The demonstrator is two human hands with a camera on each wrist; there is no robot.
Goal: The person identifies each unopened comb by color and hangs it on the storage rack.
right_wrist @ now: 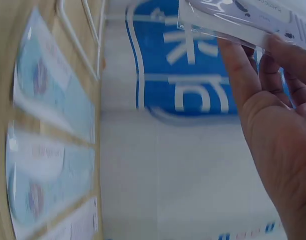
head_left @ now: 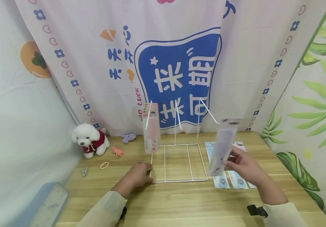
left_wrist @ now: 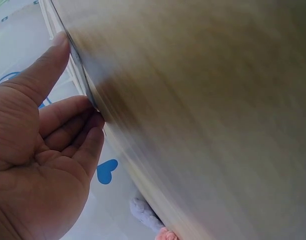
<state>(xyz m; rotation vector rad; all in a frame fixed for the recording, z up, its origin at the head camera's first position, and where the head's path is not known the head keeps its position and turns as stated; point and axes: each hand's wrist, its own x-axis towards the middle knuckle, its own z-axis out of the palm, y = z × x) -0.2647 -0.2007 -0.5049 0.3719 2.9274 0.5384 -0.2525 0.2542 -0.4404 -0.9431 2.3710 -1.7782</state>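
A white wire display rack with upright hooks stands on the wooden table. At the front left corner of its base, my left hand holds the wire with thumb and fingers; the left wrist view shows the fingers curled at it. My right hand pinches a purple comb in a clear package by its lower end, raised to the right of the rack. In the right wrist view, thumb and fingers grip the package edge. Several pink packaged combs hang from the left hook.
Blue packages lie in a row on the table right of the rack. At the left are a white toy dog, a purple item, a coral item, a hair tie and a grey clip. A printed curtain hangs behind.
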